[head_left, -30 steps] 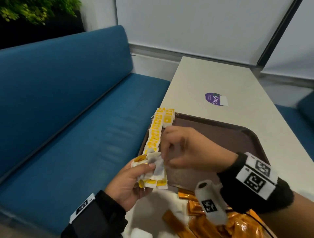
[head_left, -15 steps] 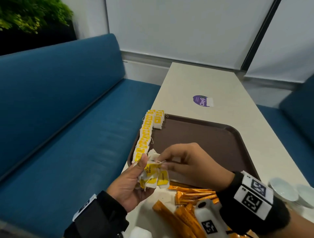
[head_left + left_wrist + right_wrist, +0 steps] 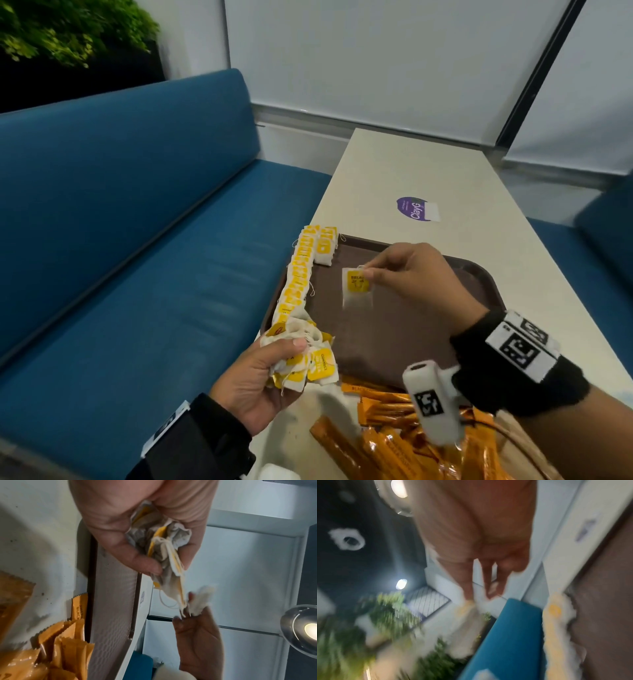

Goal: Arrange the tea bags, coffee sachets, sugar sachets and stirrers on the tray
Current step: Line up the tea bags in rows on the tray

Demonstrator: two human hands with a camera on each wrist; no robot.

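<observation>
A brown tray (image 3: 404,335) lies on the pale table. Along its left rim runs a row of yellow-tagged tea bags (image 3: 301,274), with a short second row (image 3: 325,246) at the far end. My right hand (image 3: 368,272) pinches a single tea bag (image 3: 356,286) above the tray's left half. At the tray's near left corner my left hand (image 3: 274,363) grips a bunch of tea bags (image 3: 308,359); the left wrist view shows that bunch (image 3: 163,547) crumpled between thumb and fingers. The right wrist view is blurred; its tea bag (image 3: 467,609) hangs from the fingertips.
Orange coffee sachets (image 3: 394,442) lie heaped on the table in front of the tray's near edge. A purple sticker (image 3: 416,209) marks the table beyond the tray. A blue bench seat (image 3: 154,274) runs along the table's left side. A window wall stands behind.
My right hand has pulled one tea bag out of the bunch and carried it up and away over the tray. The left hand stays at the near left corner with the bunch.
</observation>
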